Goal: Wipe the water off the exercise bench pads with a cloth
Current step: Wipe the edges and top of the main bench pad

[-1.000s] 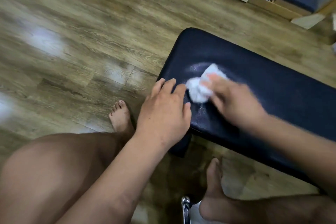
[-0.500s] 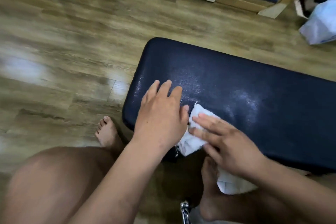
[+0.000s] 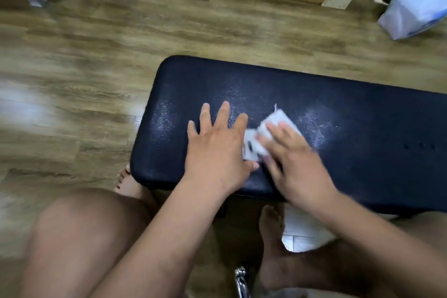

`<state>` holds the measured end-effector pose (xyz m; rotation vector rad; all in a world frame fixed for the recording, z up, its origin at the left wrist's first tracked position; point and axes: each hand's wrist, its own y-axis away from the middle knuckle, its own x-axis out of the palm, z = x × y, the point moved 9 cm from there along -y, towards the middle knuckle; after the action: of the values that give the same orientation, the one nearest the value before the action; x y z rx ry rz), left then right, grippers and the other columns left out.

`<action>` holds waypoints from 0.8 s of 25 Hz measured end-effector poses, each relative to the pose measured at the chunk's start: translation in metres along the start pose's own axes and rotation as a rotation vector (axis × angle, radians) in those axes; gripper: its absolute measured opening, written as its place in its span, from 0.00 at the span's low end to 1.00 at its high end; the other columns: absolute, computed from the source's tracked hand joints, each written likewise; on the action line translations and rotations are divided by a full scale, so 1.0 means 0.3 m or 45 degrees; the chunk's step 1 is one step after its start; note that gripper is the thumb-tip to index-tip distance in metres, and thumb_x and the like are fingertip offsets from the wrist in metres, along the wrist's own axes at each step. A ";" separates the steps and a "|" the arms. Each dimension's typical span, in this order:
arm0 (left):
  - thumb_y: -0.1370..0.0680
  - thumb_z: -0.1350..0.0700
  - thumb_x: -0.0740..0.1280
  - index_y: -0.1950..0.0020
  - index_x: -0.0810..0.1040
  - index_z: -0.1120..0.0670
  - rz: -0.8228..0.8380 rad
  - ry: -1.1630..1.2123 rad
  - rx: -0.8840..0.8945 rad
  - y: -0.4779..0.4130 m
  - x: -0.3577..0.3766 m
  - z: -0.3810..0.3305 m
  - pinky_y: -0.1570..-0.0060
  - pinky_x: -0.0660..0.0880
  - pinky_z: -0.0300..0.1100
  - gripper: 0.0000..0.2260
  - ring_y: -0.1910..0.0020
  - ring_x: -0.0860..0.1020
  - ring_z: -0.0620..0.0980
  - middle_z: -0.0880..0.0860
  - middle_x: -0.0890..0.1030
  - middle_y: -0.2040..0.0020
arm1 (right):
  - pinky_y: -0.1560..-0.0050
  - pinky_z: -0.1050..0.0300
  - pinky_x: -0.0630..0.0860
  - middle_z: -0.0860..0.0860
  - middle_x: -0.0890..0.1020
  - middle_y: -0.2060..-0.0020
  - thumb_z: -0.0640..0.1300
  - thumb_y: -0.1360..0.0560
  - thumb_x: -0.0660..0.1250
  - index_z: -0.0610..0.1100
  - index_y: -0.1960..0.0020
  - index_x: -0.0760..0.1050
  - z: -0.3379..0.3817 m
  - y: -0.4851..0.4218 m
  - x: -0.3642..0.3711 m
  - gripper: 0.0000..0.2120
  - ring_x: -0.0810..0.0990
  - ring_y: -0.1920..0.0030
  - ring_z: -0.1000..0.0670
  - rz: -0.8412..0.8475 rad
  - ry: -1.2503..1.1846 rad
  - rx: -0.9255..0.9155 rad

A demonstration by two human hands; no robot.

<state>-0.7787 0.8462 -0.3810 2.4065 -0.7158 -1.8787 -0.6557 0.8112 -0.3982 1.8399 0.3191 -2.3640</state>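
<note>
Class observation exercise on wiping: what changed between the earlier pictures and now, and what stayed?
The right hand drew the cloth to the near edge of the bench pad, then pushed it back out, fingers flat on it. The left hand stayed flat on the pad.

Your left grip (image 3: 217, 150) lies palm down, fingers straight and spread, thumb pointing toward your right grip (image 3: 295, 164). That one lies just beside it, also palm down, fingers extended and blurred. Your left forearm (image 3: 157, 237) and right forearm (image 3: 377, 232) are bare and converge forward.
</note>
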 end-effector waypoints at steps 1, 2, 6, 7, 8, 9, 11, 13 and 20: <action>0.29 0.34 0.70 0.21 0.49 0.44 0.037 -0.037 0.026 -0.011 0.010 -0.025 0.24 0.50 0.63 0.44 0.21 0.41 0.62 0.52 0.43 0.19 | 0.30 0.50 0.64 0.47 0.73 0.32 0.49 0.21 0.57 0.47 0.34 0.75 0.028 0.125 -0.002 0.18 0.67 0.30 0.43 0.070 -0.018 -0.041; 0.31 0.32 0.70 0.21 0.47 0.44 0.080 -0.082 0.056 -0.017 0.030 -0.054 0.25 0.50 0.64 0.47 0.21 0.40 0.62 0.52 0.41 0.19 | 0.30 0.51 0.63 0.48 0.72 0.31 0.50 0.21 0.57 0.49 0.33 0.74 0.027 0.199 -0.015 0.19 0.67 0.29 0.45 0.105 -0.038 -0.077; 0.31 0.33 0.71 0.20 0.42 0.45 0.214 -0.203 0.151 -0.011 0.130 -0.165 0.25 0.47 0.66 0.51 0.22 0.38 0.63 0.53 0.38 0.19 | 0.32 0.51 0.67 0.47 0.72 0.31 0.52 0.19 0.54 0.48 0.32 0.73 -0.185 -0.011 -0.066 0.19 0.69 0.30 0.43 -0.042 0.104 -0.039; 0.32 0.34 0.72 0.20 0.41 0.44 0.228 -0.220 0.144 -0.016 0.143 -0.176 0.26 0.46 0.67 0.52 0.22 0.38 0.64 0.54 0.39 0.19 | 0.36 0.50 0.70 0.46 0.72 0.32 0.52 0.19 0.54 0.48 0.31 0.72 -0.282 -0.129 -0.072 0.19 0.71 0.33 0.41 -0.062 0.112 0.059; 0.32 0.34 0.73 0.20 0.41 0.44 0.231 -0.223 0.128 -0.024 0.146 -0.181 0.26 0.46 0.68 0.53 0.22 0.38 0.64 0.54 0.39 0.19 | 0.40 0.49 0.71 0.44 0.73 0.33 0.52 0.19 0.54 0.48 0.31 0.71 -0.377 -0.241 -0.074 0.19 0.73 0.36 0.39 -0.047 0.147 0.171; 0.34 0.35 0.74 0.21 0.42 0.43 0.231 -0.217 0.110 -0.030 0.147 -0.181 0.26 0.47 0.68 0.53 0.22 0.39 0.64 0.53 0.40 0.19 | 0.43 0.48 0.72 0.43 0.75 0.36 0.51 0.19 0.55 0.47 0.32 0.71 -0.457 -0.326 -0.081 0.18 0.74 0.38 0.38 -0.029 0.128 0.296; 0.36 0.35 0.76 0.21 0.45 0.41 0.230 -0.204 0.098 -0.032 0.142 -0.184 0.26 0.49 0.67 0.53 0.21 0.41 0.63 0.52 0.41 0.19 | 0.46 0.49 0.71 0.40 0.78 0.42 0.47 0.20 0.57 0.44 0.38 0.74 -0.484 -0.362 -0.102 0.15 0.75 0.42 0.37 -0.069 0.102 0.428; 0.36 0.35 0.76 0.21 0.47 0.41 0.225 -0.181 0.107 -0.027 0.133 -0.177 0.26 0.51 0.65 0.52 0.21 0.42 0.61 0.50 0.43 0.18 | 0.45 0.49 0.71 0.41 0.77 0.46 0.42 0.21 0.59 0.40 0.45 0.75 -0.367 -0.224 -0.122 0.09 0.75 0.43 0.37 -0.206 0.082 0.361; 0.30 0.42 0.75 0.26 0.68 0.47 -0.134 0.224 0.130 0.004 -0.026 -0.082 0.29 0.65 0.50 0.34 0.28 0.66 0.51 0.47 0.72 0.28 | 0.46 0.53 0.77 0.51 0.81 0.43 0.43 0.30 0.58 0.51 0.37 0.73 -0.021 0.350 -0.177 0.21 0.80 0.47 0.48 -0.023 -0.269 -0.138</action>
<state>-0.7578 0.8411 -0.3667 2.6805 -0.7016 -1.6731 -0.6124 0.7096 -0.3575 1.5307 0.4309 -2.4720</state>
